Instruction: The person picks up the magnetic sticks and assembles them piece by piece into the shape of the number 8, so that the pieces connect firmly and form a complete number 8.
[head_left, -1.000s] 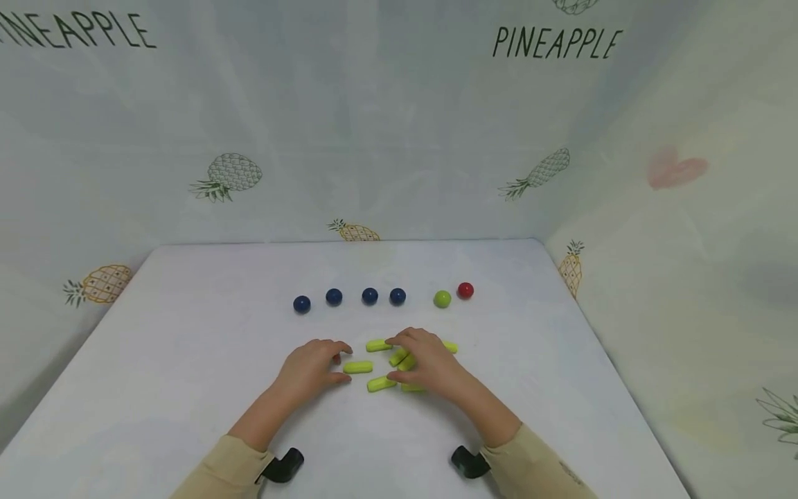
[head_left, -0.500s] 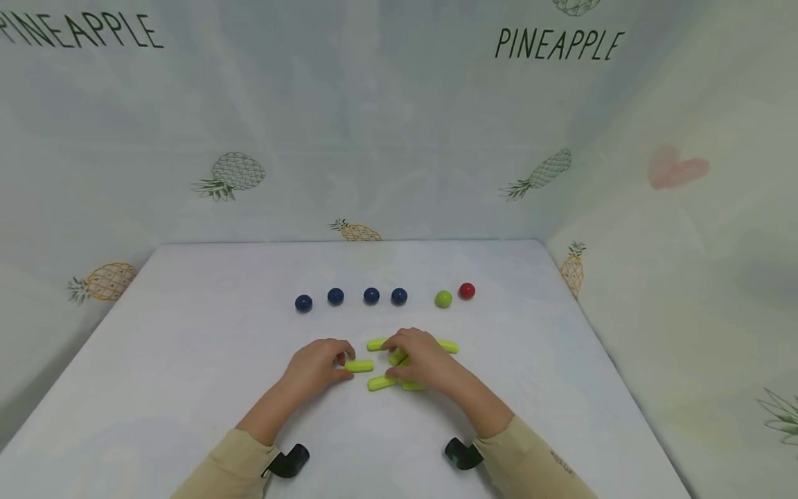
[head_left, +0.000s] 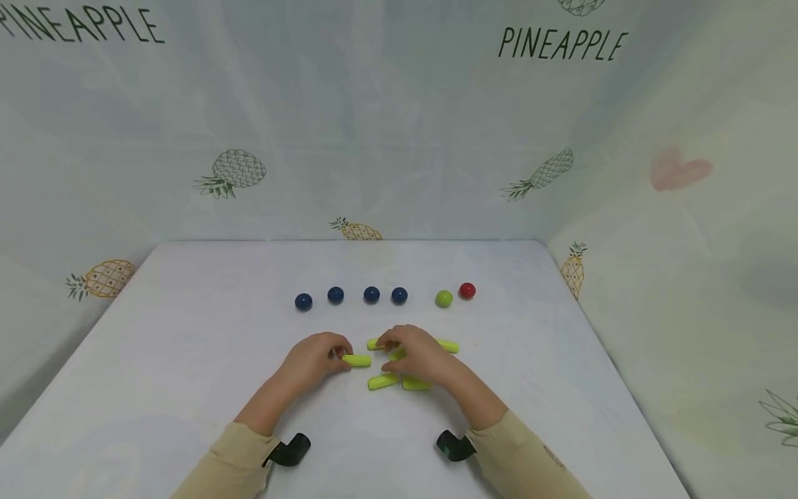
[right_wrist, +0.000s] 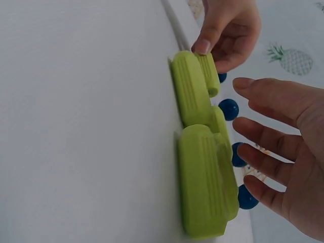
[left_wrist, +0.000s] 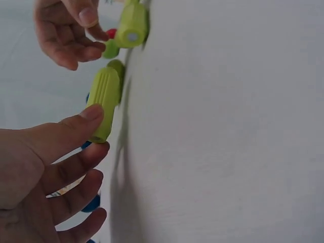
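My left hand (head_left: 315,362) pinches one end of a lime-green magnetic rod (left_wrist: 104,96) between thumb and index finger. The rod is ribbed lengthwise, and its free end points right. My right hand (head_left: 422,356) is over the group of similar rods, its fingers relaxed and apart with nothing in them. Below that hand in the head view lie a tilted rod (head_left: 383,382) and another rod (head_left: 416,384). One more rod (head_left: 447,346) shows behind the hand, and others are partly hidden under it. A rod near my right hand shows a small metal end in the left wrist view.
Several dark blue balls (head_left: 371,295) stand in a row behind the rods. To their right are a green ball (head_left: 444,299) and a red ball (head_left: 467,291). The white table (head_left: 206,312) meets a pineapple-print curtain (head_left: 399,138) at the back.
My left hand has closed its thumb and finger on the nearest rod and shifted it slightly away from me. My right hand has drifted a little to the left over the other rods.
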`<state>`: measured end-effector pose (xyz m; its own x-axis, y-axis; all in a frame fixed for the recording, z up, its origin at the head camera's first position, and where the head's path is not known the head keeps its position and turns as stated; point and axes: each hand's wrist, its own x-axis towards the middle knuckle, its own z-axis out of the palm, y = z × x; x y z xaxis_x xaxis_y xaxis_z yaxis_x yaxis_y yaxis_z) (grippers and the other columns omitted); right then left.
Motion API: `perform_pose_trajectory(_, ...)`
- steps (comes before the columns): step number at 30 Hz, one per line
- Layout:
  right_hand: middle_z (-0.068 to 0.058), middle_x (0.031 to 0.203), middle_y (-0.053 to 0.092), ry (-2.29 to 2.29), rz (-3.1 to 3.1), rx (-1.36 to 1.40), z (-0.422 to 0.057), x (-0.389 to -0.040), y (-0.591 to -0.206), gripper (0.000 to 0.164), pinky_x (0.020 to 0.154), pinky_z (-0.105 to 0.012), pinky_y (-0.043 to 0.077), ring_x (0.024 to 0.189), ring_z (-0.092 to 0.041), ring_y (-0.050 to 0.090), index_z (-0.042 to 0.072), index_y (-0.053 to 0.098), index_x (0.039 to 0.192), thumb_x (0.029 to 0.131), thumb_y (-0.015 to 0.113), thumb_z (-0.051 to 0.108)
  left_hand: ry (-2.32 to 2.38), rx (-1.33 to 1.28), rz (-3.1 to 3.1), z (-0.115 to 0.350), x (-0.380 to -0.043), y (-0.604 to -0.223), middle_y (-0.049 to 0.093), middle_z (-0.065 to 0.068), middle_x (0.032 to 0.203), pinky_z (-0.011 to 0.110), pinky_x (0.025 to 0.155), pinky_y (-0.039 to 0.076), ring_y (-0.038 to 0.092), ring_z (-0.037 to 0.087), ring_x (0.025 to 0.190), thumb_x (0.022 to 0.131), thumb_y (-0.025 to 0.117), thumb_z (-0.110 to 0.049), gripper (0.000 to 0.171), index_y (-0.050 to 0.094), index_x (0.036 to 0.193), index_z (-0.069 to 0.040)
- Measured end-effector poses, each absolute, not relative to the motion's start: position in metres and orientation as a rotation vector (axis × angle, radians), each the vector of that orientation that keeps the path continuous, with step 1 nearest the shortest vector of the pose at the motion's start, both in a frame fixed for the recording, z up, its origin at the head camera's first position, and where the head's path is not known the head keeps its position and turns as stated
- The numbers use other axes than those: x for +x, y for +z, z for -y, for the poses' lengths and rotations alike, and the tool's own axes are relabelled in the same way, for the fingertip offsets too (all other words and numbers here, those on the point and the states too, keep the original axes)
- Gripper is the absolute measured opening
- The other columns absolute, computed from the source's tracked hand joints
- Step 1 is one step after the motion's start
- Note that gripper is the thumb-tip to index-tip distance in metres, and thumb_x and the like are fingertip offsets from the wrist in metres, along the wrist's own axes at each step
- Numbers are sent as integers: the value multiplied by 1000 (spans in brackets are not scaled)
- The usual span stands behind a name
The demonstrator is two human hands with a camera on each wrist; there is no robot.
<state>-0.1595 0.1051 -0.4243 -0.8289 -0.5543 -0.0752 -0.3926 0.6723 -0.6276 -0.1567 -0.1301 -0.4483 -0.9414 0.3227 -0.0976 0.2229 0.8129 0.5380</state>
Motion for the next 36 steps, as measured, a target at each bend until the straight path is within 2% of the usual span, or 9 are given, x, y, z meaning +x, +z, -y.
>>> perform_pose_trajectory(3, 3, 103, 63, -906, -2614, -754, -103, -164, -421, 38, 90, -35, 46, 98, -17, 56, 13, 67, 118, 83, 80, 19, 817, 429, -2811, 134, -162, -443, 58, -10, 76, 32, 69, 44, 51, 11, 72, 79, 82, -17, 17, 72, 92, -21)
perform_pose_trajectory(11, 3, 99, 64, -930, -2606, -710, -97, -180, -415, 39, 84, -32, 48, 96, -19, 57, 12, 66, 119, 83, 80, 17, 937, 433, -2819, 140, -176, -432, 65, -7, 85, 32, 68, 45, 54, 13, 75, 82, 80, -15, 18, 72, 97, -19)
perform_pose_trajectory(16, 5, 101, 63, -957, -2602, -682, -93, -188, -414, 38, 85, -32, 48, 100, -19, 58, 13, 66, 118, 83, 80, 18, 992, 423, -2820, 142, -181, -431, 67, -5, 88, 32, 67, 45, 54, 15, 76, 82, 79, -14, 18, 73, 99, -16)
perform_pose_trajectory(28, 3, 103, 62, -994, -2605, -634, -84, -211, -414, 34, 86, -33, 47, 100, -18, 56, 13, 66, 115, 84, 79, 19, 1225, 220, -2796, 142, -200, -440, 68, 3, 100, 39, 77, 49, 58, 23, 90, 85, 77, -15, 22, 74, 107, -12)
perform_pose_trajectory(36, 1, 101, 63, -1057, -2624, -650, -81, -225, -413, 33, 88, -36, 47, 100, -19, 56, 10, 67, 114, 84, 78, 14, 1378, 103, -2760, 142, -211, -454, 68, 5, 98, 41, 79, 48, 58, 24, 91, 85, 78, -16, 23, 74, 106, -11)
